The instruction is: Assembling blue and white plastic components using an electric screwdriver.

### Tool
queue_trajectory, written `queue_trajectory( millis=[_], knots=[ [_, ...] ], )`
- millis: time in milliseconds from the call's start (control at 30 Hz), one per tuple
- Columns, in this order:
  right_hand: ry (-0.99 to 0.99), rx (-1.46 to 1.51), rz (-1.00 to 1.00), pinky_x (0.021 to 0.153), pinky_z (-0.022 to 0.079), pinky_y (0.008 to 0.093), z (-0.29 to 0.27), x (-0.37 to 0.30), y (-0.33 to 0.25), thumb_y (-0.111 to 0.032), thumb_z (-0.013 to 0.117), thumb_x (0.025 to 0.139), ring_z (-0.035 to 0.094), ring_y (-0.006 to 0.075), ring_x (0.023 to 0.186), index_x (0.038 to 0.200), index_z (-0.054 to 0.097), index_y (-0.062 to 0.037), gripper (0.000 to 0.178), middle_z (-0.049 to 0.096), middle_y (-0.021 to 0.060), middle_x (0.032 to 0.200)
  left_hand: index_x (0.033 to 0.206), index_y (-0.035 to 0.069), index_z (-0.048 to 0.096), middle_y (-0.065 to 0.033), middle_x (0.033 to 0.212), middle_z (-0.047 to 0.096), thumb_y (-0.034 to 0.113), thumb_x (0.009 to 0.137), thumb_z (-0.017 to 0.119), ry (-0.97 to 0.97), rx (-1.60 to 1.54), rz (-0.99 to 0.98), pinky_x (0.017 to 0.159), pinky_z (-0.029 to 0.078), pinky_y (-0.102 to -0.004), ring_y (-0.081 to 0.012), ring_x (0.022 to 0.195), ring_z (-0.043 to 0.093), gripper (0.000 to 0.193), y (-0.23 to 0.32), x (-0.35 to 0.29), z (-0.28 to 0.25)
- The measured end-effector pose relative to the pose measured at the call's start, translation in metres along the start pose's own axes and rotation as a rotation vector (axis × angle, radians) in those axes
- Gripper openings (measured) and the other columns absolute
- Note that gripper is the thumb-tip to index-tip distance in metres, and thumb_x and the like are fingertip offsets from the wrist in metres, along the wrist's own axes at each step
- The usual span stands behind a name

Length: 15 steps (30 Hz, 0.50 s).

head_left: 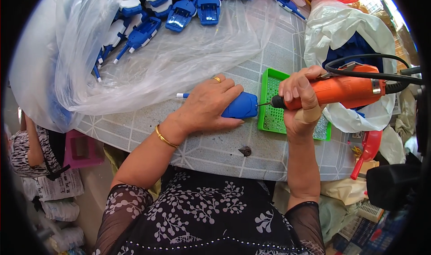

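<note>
My left hand [207, 103] is closed over a blue plastic housing [241, 106] with a white-tipped stem, pressing it on the grey table. In my right hand [304, 103] is an orange electric screwdriver [343, 88], held level with its black cable at the right. Its thin bit points left and meets the right end of the housing. Just behind the bit lies a green perforated tray [264, 103] with many small metal screws in it. My left fingers hide part of the housing.
A clear plastic bag [179, 71] holding several blue-and-white housings [179, 15] spreads over the far left. A white sack [323, 26] with blue parts stands far right. A red-handled tool [369, 152] lies at the table's right edge. A small dark piece [245, 151] sits near me.
</note>
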State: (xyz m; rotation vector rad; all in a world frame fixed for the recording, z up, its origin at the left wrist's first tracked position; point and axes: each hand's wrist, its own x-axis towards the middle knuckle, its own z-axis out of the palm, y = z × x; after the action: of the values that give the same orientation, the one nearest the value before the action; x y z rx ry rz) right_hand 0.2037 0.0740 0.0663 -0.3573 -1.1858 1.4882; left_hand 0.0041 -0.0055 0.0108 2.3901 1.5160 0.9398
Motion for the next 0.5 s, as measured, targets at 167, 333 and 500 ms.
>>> queue_trajectory(
  millis=[167,333,500],
  knots=[
    [0.029,-0.016,-0.001,0.064,0.047,0.0324,0.0000,-0.0009,0.0015,-0.007,0.071,0.090,0.052,0.0124,0.060,0.103,0.052,-0.0078,0.023,0.053,0.0005,0.074,0.104,0.005,0.060,-0.0120,0.092,0.058,0.033,0.066,0.084,0.024,-0.028,0.001,0.078,0.050,-0.0434,-0.0332,0.090,0.058,0.053,-0.0002,-0.0001,0.0021],
    [0.022,0.005,-0.002,0.064,0.047,0.0326,-0.0019,0.0008,0.0044,-0.007,0.071,0.090,0.052,0.0124,0.060,0.105,0.052,-0.0073,0.024,0.054,0.0012,0.075,0.105,0.005,0.060,-0.0118,0.092,0.058,0.033,0.066,0.085,0.016,-0.025,-0.001,0.078,0.050,-0.0435,-0.0333,0.090,0.058,0.054,0.0000,0.0000,0.0022],
    [0.047,-0.023,0.001,0.063,0.047,0.0322,-0.0023,0.0003,0.0087,-0.006,0.072,0.089,0.052,0.0123,0.060,0.104,0.052,-0.0066,0.025,0.054,0.0013,0.076,0.106,0.005,0.060,-0.0117,0.092,0.058,0.033,0.065,0.084,0.027,-0.016,-0.002,0.078,0.050,-0.0436,-0.0331,0.090,0.058,0.055,0.0007,0.0003,0.0026]
  ],
)
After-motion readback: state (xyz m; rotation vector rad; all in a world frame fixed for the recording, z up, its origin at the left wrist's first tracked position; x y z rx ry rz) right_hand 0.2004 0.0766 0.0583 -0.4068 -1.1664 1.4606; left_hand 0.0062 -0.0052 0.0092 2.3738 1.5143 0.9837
